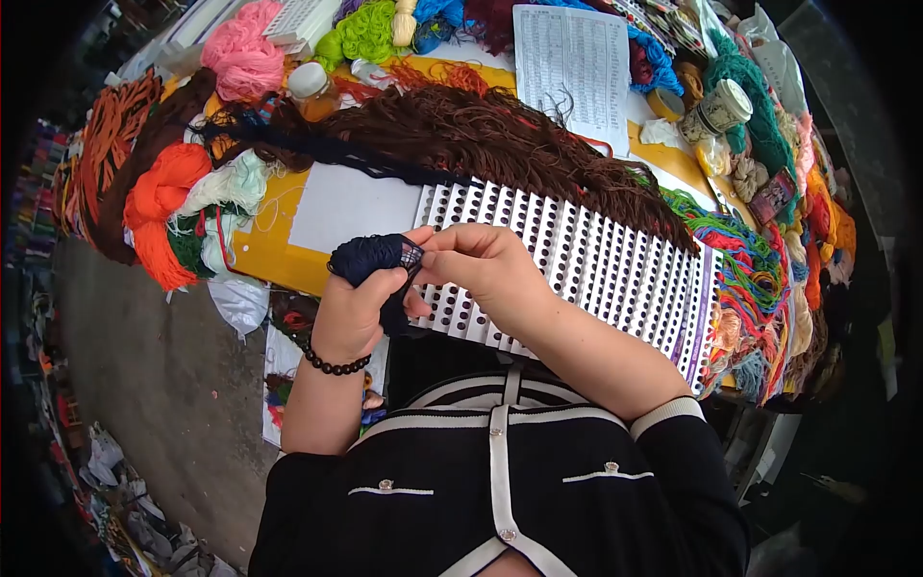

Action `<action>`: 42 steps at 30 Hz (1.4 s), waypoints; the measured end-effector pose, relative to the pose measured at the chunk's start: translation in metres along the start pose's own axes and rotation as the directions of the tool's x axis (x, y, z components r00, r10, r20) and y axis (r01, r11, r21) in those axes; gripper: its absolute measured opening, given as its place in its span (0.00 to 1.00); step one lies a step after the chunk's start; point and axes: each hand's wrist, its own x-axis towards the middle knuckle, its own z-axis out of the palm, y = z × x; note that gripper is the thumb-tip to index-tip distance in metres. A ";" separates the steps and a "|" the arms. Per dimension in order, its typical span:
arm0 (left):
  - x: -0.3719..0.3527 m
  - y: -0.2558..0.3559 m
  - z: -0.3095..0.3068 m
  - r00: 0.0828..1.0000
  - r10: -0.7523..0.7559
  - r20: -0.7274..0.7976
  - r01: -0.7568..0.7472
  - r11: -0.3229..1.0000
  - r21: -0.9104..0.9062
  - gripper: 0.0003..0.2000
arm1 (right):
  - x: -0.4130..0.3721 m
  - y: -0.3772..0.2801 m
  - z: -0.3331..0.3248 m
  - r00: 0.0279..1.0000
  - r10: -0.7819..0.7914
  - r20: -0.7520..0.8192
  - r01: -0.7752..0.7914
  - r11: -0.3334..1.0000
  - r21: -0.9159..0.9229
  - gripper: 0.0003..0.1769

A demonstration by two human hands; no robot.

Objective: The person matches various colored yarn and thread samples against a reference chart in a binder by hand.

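A dark navy skein of embroidery thread [363, 258] is gripped in my left hand [348, 313], which wears a black bead bracelet. Its thumb presses along the near side of the bundle. My right hand [488, 272] pinches at the skein's right end, by a small pale patterned band [411, 256]; exactly what lies between those fingertips is hidden. Both hands are above the left end of a row of white perforated thread cards [577, 264]. Long brown threads [452, 130] are laid across the far ends of the cards, with loose navy threads [356, 152] at their left.
A white sheet [351, 212] lies left of the cards. Orange skeins [165, 197], a lidded jar [310, 85] and pink yarn [242, 53] are on the left. A printed chart [572, 72], a patterned cup [716, 108] and multicoloured threads [740, 260] stand behind and right.
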 end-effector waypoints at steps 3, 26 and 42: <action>0.000 -0.002 -0.004 0.999 0.019 0.038 -0.019 1.000 0.014 0.19 | 0.000 0.003 -0.002 1.000 0.007 -0.022 -0.008 1.000 -0.025 0.07; 0.001 -0.019 0.010 0.994 0.087 -0.064 -0.078 0.988 0.131 0.15 | 0.001 0.010 -0.005 0.997 0.016 -0.073 -0.014 1.000 0.025 0.05; -0.045 0.042 -0.215 0.739 0.092 -0.668 -0.310 0.926 -0.216 0.13 | -0.145 -0.202 -0.215 0.252 -0.872 -0.419 -0.147 0.393 -0.908 0.12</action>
